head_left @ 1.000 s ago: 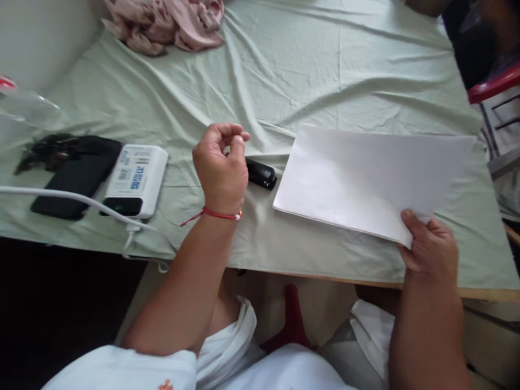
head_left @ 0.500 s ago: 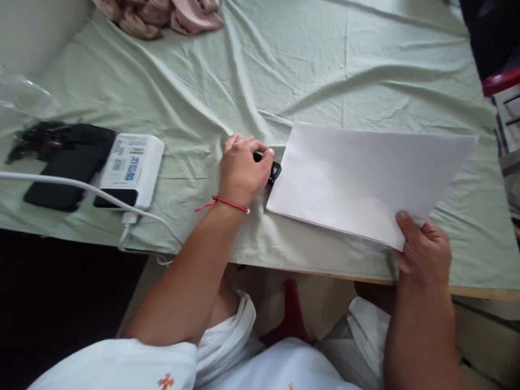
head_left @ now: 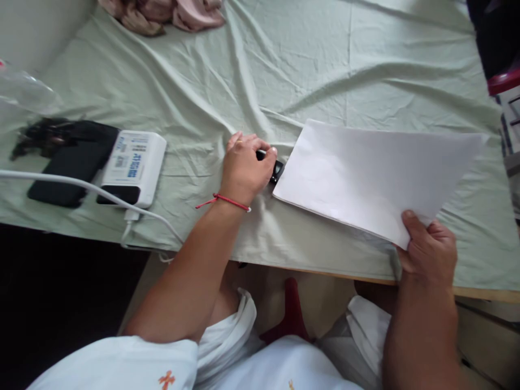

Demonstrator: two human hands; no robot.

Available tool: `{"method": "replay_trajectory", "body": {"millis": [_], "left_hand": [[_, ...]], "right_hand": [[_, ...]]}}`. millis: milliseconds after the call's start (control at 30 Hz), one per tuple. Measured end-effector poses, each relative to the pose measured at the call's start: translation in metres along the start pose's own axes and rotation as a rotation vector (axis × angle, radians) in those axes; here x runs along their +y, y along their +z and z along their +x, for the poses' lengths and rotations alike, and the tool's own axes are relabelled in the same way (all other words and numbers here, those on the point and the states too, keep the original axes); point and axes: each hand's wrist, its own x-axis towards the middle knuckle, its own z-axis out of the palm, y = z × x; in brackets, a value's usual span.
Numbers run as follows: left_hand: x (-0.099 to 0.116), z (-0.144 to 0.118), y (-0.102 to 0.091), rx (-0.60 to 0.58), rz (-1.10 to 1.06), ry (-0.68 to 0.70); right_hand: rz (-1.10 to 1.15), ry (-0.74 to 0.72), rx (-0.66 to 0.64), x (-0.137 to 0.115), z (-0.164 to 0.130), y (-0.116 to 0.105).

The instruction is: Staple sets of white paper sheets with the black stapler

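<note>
On the head view, I see my right hand [head_left: 433, 250] pinching the white paper [head_left: 369, 173] at its near right corner, thumb on top. Left of the paper, my left hand [head_left: 246, 169] curls around a black tool [head_left: 278, 171], whose end reaches the paper's edge; I can't tell whether it grips the sheets. A white power bank [head_left: 129, 162] lies farther left of the paper.

Here's a white power bank [head_left: 134, 160] on my left, beside a flat black object [head_left: 60, 181]! And farther off, I spot crumpled pink cloth [head_left: 195, 15] lying there.
</note>
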Motion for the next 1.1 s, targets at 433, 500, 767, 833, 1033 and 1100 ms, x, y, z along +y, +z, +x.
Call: {"method": "replay_trajectory", "body": {"millis": [433, 500, 767, 833, 1033, 1100], "left_hand": [[0.005, -0.003, 0.001, -0.024, 0.005, 0.01], [0.008, -0.004, 0.0, -0.027, 0.009, 0.018], [0.013, -0.008, -0.004, -0.068, 0.057, -0.049], [0.018, -0.011, -0.005, -0.036, 0.088, -0.051], [0.038, -0.018, -0.007, -0.057, 0.182, 0.039], [0.037, -0.018, -0.004, -0.118, 0.206, 0.004]], "right_hand": [[0.103, -0.034, 0.012, 0.008, -0.001, 0.009], [0.101, -0.032, 0.019, 0.009, 0.0, 0.01], [0.083, 0.0, 0.013, 0.004, -0.001, 0.009], [0.082, 0.008, 0.012, 0.003, -0.001, 0.01], [0.101, -0.03, 0.013, 0.008, 0.002, 0.01], [0.092, -0.028, 0.013, 0.009, 0.002, 0.009]]}}
